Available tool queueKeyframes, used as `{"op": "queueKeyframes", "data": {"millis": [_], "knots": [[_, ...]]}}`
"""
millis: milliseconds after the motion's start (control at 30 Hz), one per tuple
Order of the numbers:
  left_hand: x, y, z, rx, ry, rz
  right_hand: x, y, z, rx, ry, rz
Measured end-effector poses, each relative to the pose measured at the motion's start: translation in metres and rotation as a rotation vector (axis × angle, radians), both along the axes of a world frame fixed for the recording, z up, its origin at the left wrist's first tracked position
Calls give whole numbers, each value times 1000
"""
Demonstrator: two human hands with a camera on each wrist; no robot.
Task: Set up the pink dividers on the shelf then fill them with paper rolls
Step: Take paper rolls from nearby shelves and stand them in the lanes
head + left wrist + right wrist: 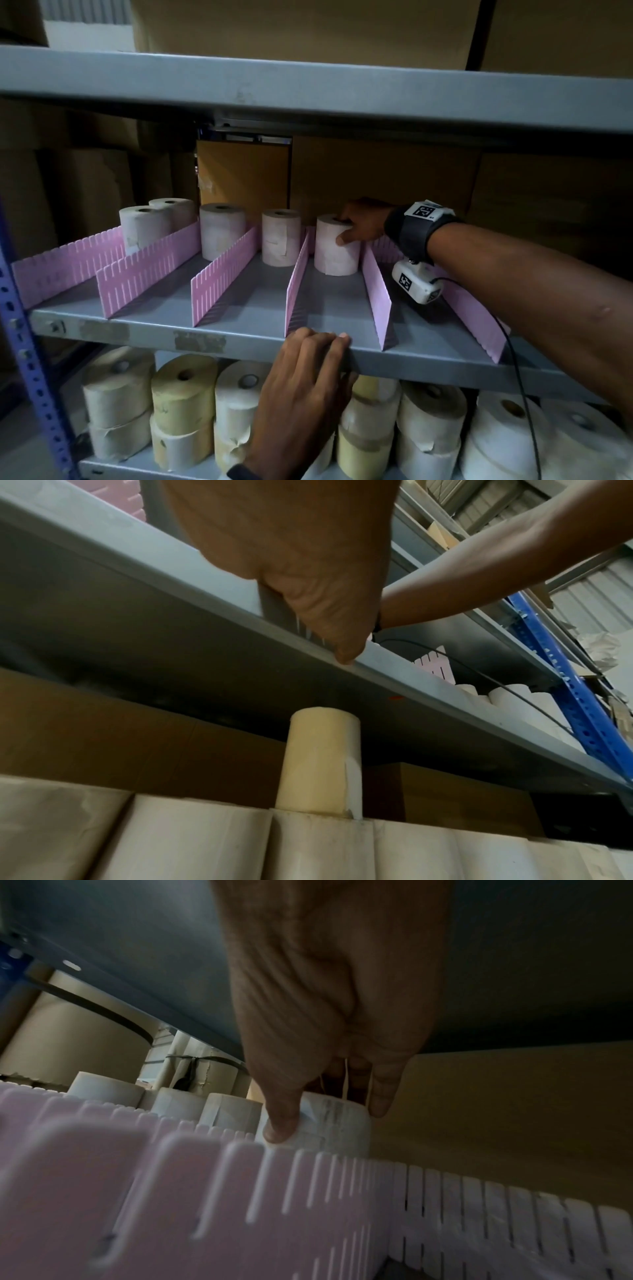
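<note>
Several pink slotted dividers [224,277] stand front to back on the grey shelf [239,337], forming lanes. Pale paper rolls [222,229] stand upright at the back of the lanes. My right hand [342,229] reaches deep into the shelf and grips the top of one roll [337,257], which stands between two dividers [376,291]. In the right wrist view the thumb [279,1131] and fingers pinch that roll [335,1123] behind a divider [240,1191]. My left hand [318,339] holds the shelf's front edge, thumb [344,656] under the lip [394,674].
Below, the lower shelf is packed with stacked cream and yellow paper rolls [185,394]. Cardboard boxes [376,171] close the back of the shelf. The upper shelf [308,92] hangs low overhead. A blue upright [20,342] stands left. A black cable [520,377] trails from my right wrist.
</note>
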State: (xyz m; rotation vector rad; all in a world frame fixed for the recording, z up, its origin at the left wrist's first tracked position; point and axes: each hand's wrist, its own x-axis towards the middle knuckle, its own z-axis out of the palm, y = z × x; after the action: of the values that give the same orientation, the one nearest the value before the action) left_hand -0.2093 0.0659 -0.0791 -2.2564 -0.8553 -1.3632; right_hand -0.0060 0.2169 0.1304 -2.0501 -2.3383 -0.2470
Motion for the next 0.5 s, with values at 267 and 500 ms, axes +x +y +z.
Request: {"op": "queueKeyframes", "data": {"millis": [267,500], "knots": [[6,-1,-8,1,-46,16,4,5,-2,-13,-1,7],[6,0,-10,-43,-44,5,-1,-3,-1,-16,-63,-6]]}}
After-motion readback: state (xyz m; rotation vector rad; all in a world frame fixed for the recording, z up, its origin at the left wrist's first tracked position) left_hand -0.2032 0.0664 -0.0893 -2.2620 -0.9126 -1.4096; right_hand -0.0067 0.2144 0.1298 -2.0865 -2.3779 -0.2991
